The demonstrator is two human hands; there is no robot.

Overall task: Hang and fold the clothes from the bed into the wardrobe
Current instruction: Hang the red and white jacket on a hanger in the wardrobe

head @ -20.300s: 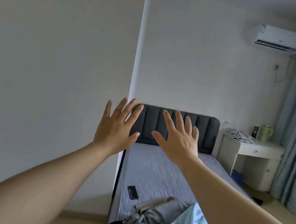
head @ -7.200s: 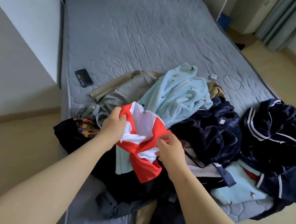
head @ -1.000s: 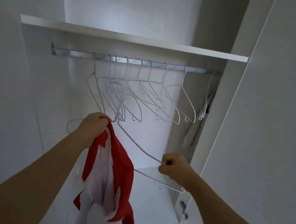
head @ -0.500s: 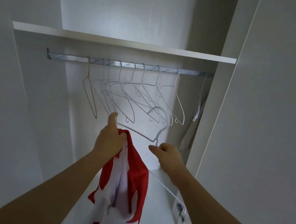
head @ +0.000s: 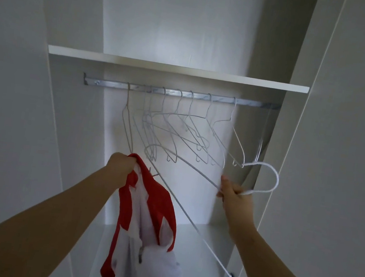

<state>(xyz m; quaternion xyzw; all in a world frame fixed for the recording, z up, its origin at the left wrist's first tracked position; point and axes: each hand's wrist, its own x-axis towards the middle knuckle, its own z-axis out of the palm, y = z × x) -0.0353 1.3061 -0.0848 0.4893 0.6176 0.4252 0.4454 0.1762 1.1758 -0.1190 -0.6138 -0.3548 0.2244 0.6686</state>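
Facing the open wardrobe (head: 183,22), looking up at the rail (head: 251,103) under the shelf (head: 176,69).

- Left hand (head: 121,164) is gripping the red and white garment (head: 147,205) in a closed fist, bunched at its top edge. The rest is hanging straight down in front of the lower compartment, clear of the rail.
- Right hand (head: 235,197) is holding 1 loose white wire hanger (head: 277,182) at the neck, fingers curled round the wire. The hook is pointing off to the right, 1 shoulder is reaching up-left toward the garment, and the far end is trailing down near the right door edge.
- Several empty hangers (head: 177,135) are hanging bunched together on the rail.

Handling, as judged:
- The garment is looking light, soft and limp, with no shape of its own, so a fistful is carrying it but not presenting an opening. A better hold would be at the collar or a shoulder seam, spreading the neck so 1 hanger shoulder can be fed in, then the other.
- The hanger is looking thin, light and springy. The neck just below the hook is the steady place to hold it.
- The wire is probably smooth, so the fabric may be sliding off if hung lopsided.
- The loose hanger's tip is sitting close to the bunched ones and may be snagging them.
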